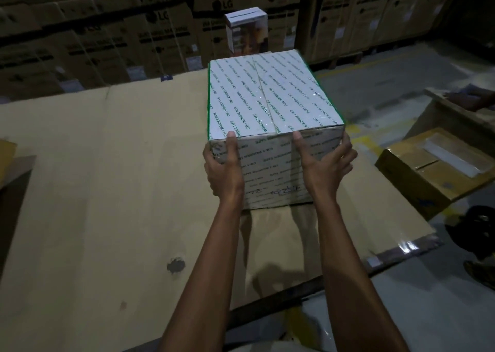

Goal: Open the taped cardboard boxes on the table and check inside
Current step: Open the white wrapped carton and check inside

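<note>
Head view, task's thing: the taped box [270, 102], wrapped in printed white tape and not yet opened, is being held over the cardboard-covered table [107, 177]. Whether its base is resting there cannot be told.
Head view, left hand [223, 169]: the box's near left corner is being grasped, thumb hooked over the top edge.
Head view, right hand [326, 164]: the near right corner is being grasped the same way.
Risk, slipping: the glossy tape is probably being gripped only at the near corners, so the far end could be dropped.
Risk, edge: the table's right edge is lying just right of the box, so a sideways shift could tip it off.
Surroundings: a small white box [246, 29] is standing behind the taped box, an opened brown carton [417, 180] is lying to its right, and stacked cartons [107, 30] are lining the wall beyond.
Obstruction: the top seam is being kept shut by tape.
</note>
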Demonstrator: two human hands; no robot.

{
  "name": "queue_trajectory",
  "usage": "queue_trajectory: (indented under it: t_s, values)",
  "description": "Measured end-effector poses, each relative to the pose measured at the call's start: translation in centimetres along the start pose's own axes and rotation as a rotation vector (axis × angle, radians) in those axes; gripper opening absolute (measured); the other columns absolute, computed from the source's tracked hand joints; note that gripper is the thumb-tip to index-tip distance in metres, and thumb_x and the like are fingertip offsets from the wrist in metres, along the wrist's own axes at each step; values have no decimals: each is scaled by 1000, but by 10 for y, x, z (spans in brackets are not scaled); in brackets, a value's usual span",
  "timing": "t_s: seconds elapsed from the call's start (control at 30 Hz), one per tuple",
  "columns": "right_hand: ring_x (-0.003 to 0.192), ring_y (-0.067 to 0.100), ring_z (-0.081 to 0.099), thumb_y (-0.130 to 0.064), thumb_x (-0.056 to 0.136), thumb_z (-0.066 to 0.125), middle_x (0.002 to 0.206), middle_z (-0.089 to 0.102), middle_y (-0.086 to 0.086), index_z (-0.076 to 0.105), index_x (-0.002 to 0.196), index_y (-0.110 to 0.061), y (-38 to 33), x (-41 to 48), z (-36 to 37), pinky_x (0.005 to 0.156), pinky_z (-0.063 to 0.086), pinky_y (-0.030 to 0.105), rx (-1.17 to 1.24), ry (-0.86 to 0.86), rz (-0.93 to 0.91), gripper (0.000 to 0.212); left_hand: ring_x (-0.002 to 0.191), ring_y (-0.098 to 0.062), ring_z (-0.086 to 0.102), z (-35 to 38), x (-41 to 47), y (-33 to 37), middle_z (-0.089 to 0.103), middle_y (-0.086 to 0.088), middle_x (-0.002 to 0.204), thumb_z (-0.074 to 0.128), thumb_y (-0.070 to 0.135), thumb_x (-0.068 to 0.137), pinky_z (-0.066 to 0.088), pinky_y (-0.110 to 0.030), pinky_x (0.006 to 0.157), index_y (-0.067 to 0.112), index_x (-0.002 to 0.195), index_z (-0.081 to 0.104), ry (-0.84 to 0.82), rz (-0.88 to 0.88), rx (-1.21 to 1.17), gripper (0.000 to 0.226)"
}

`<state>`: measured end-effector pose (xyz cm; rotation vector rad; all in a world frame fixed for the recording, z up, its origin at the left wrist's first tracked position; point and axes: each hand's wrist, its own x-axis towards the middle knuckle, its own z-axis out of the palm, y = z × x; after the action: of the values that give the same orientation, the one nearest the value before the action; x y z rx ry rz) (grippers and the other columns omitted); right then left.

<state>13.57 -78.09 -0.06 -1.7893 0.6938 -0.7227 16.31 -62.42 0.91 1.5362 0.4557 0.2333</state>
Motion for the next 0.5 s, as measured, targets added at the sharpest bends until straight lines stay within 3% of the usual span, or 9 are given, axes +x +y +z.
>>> queue_trajectory:
  t_s: [0.2,0.3,0.5]
  values:
    - [135,20,39,-79,66,77,146,35,1,27,145,-16,-30,-84,75,107,39,32,179,-74,-24,112,103,-12,59,-110,38,-1,64,14,118,53,80,80,45,-37,96,45,132,53,98,42,-5,62]
    - [134,22,42,-78,68,77,148,38,-1,25,144,-16,-52,-134,118,103,37,28,206,-137,-48,110,101,-8,62,-177,66,-1,66,19,112,56,78,82,50,-39,97,45,129,56,122,37,-34,57]
    - [133,27,35,-73,74,77,148,29,2,19,151,-16,-92,-247,204,97,36,33,151,-224,-61,112,103,-7,63,-315,125,-1,69,16,112,62,73,85,52,-47,100,44,131,57,135,25,-72,55]
